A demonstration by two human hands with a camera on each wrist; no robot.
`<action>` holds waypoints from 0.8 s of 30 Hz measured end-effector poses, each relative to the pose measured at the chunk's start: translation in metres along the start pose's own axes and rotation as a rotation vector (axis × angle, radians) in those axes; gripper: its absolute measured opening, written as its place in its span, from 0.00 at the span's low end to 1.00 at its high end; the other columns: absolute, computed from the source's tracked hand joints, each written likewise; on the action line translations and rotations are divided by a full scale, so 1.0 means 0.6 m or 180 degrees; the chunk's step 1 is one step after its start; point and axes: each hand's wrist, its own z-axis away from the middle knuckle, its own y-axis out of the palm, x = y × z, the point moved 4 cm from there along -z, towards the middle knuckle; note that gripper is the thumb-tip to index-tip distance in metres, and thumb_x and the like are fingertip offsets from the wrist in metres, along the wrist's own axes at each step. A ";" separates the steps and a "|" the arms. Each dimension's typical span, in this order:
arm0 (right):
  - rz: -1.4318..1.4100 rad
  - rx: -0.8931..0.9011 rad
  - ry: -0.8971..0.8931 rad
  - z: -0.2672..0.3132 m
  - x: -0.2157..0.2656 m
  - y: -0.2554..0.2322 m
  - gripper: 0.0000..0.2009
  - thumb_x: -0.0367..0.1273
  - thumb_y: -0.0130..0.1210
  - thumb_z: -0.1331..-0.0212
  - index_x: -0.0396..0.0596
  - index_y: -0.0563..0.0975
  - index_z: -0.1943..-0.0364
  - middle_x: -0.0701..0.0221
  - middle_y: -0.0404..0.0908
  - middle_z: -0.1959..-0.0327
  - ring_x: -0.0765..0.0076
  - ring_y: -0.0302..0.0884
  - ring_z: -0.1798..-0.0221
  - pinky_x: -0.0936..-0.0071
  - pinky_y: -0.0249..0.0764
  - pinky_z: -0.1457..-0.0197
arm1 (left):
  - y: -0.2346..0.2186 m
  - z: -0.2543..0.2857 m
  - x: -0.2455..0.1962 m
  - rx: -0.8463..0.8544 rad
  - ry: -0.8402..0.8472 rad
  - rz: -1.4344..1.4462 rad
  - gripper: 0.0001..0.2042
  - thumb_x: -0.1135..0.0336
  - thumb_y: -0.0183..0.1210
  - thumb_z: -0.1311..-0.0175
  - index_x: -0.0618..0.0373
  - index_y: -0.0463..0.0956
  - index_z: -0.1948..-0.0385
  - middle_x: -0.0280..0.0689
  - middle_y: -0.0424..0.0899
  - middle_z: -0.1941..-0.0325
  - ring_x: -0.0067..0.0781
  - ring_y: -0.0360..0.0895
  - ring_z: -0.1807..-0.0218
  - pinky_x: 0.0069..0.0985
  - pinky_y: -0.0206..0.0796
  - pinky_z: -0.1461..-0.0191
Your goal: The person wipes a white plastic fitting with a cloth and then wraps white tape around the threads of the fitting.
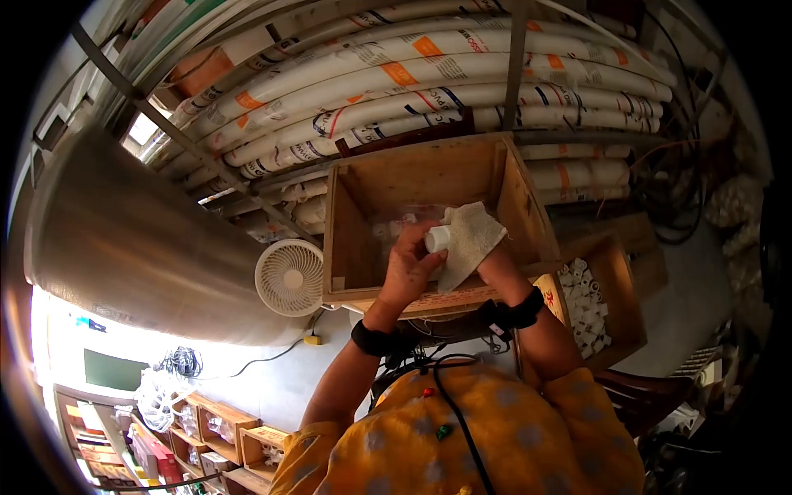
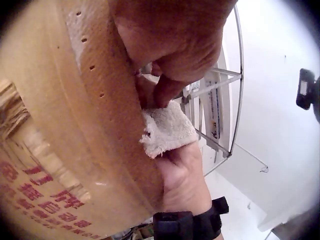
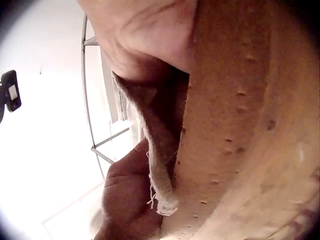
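Note:
Over the open wooden box (image 1: 417, 177), my left hand (image 1: 404, 268) pinches a small white plastic pipe fitting (image 1: 438, 239) between thumb and fingers. A beige, frayed cloth (image 1: 474, 235) drapes over my right hand (image 1: 502, 271), which holds it against the fitting's right side; its fingers are hidden under the fabric. In the left wrist view the cloth (image 2: 170, 129) lies between my left hand (image 2: 172, 42) and right hand (image 2: 182, 175), right by the box's edge. The right wrist view shows the cloth's ragged edge (image 3: 161, 187) hanging below my right hand (image 3: 145, 37). Clear plastic bagging (image 1: 392, 227) lies inside the box.
A white round fan (image 1: 290, 278) stands left of the box. To the right, a lower wooden crate (image 1: 623, 301) holds several white fittings (image 1: 584, 305). Wrapped white pipes (image 1: 371, 74) fill a metal rack behind. A large metal cylinder (image 1: 148, 223) stands at left.

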 end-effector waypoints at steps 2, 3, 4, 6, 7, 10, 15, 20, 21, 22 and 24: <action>0.0919 0.0172 -0.0067 -0.005 0.030 0.005 0.18 0.33 0.56 0.41 0.43 0.70 0.47 0.70 0.74 0.52 0.73 0.71 0.50 0.74 0.69 0.49 | 0.000 0.000 -0.001 0.0015 0.0075 0.0059 0.21 0.84 0.55 0.45 0.60 0.67 0.48 0.34 0.75 0.52 0.24 0.73 0.50 0.22 0.65 0.46; 0.1424 0.0288 -0.0173 -0.008 0.052 0.011 0.18 0.33 0.56 0.41 0.43 0.70 0.48 0.69 0.74 0.52 0.72 0.71 0.50 0.74 0.69 0.48 | 0.000 0.000 -0.002 0.0020 0.0084 0.0093 0.21 0.85 0.54 0.45 0.60 0.67 0.48 0.34 0.75 0.53 0.24 0.73 0.50 0.22 0.65 0.46; 0.2027 0.0493 -0.0387 -0.013 0.082 0.021 0.19 0.33 0.56 0.42 0.43 0.70 0.47 0.68 0.74 0.51 0.70 0.72 0.50 0.73 0.69 0.48 | 0.000 -0.001 -0.001 0.0023 0.0094 0.0126 0.21 0.85 0.54 0.45 0.59 0.67 0.48 0.33 0.75 0.53 0.24 0.73 0.49 0.22 0.65 0.46; 0.1935 0.0477 -0.0521 -0.007 0.082 0.021 0.20 0.32 0.57 0.43 0.44 0.69 0.47 0.67 0.74 0.50 0.69 0.72 0.50 0.73 0.68 0.47 | -0.002 -0.001 0.007 0.0013 0.0143 0.0087 0.21 0.85 0.54 0.45 0.59 0.67 0.48 0.33 0.74 0.53 0.23 0.73 0.51 0.21 0.65 0.48; 0.1242 0.0257 -0.0437 0.006 0.052 0.012 0.21 0.32 0.57 0.44 0.44 0.69 0.46 0.68 0.74 0.50 0.69 0.72 0.49 0.73 0.68 0.46 | -0.003 -0.001 0.009 0.0008 0.0168 0.0067 0.21 0.85 0.54 0.45 0.59 0.67 0.48 0.33 0.74 0.54 0.23 0.73 0.51 0.20 0.65 0.48; 0.0015 0.0072 -0.0295 0.006 0.016 0.007 0.22 0.32 0.57 0.43 0.44 0.68 0.44 0.69 0.74 0.48 0.71 0.71 0.47 0.74 0.68 0.45 | -0.006 -0.002 0.003 0.0008 0.0032 -0.0104 0.21 0.82 0.58 0.49 0.58 0.69 0.50 0.35 0.71 0.54 0.25 0.74 0.56 0.21 0.68 0.53; -0.0165 0.0005 -0.0398 0.005 0.013 0.002 0.22 0.32 0.57 0.42 0.44 0.68 0.43 0.70 0.73 0.47 0.73 0.71 0.47 0.74 0.68 0.44 | -0.002 -0.001 -0.012 -0.0037 -0.0156 -0.0507 0.19 0.75 0.59 0.43 0.62 0.67 0.49 0.32 0.78 0.64 0.17 0.72 0.64 0.16 0.65 0.60; -0.0263 -0.0016 -0.0461 -0.004 -0.005 -0.003 0.20 0.33 0.54 0.39 0.41 0.68 0.44 0.69 0.73 0.47 0.74 0.71 0.49 0.75 0.69 0.46 | 0.002 0.000 -0.022 -0.0020 -0.0433 -0.0203 0.19 0.73 0.59 0.42 0.64 0.67 0.49 0.33 0.79 0.64 0.18 0.73 0.63 0.16 0.65 0.59; 0.0339 0.0095 -0.0452 -0.004 0.012 0.000 0.20 0.33 0.54 0.40 0.42 0.68 0.44 0.69 0.73 0.47 0.74 0.71 0.48 0.75 0.68 0.45 | 0.002 -0.001 -0.021 -0.0012 -0.0481 -0.0164 0.19 0.74 0.59 0.42 0.64 0.67 0.49 0.33 0.79 0.63 0.18 0.73 0.63 0.17 0.66 0.58; 0.0943 0.0209 -0.0442 -0.002 0.044 0.003 0.21 0.33 0.55 0.41 0.43 0.68 0.44 0.69 0.73 0.47 0.74 0.70 0.47 0.75 0.68 0.45 | 0.001 0.000 -0.019 -0.0008 -0.0528 -0.0124 0.20 0.74 0.59 0.43 0.64 0.67 0.48 0.33 0.79 0.63 0.19 0.74 0.62 0.18 0.66 0.57; 0.1501 0.0256 -0.0485 -0.002 0.045 0.004 0.21 0.33 0.54 0.41 0.44 0.67 0.43 0.70 0.73 0.46 0.73 0.70 0.46 0.75 0.67 0.45 | 0.001 0.001 -0.013 0.0000 -0.0386 -0.0043 0.20 0.77 0.58 0.43 0.64 0.66 0.48 0.34 0.78 0.60 0.20 0.74 0.58 0.19 0.67 0.54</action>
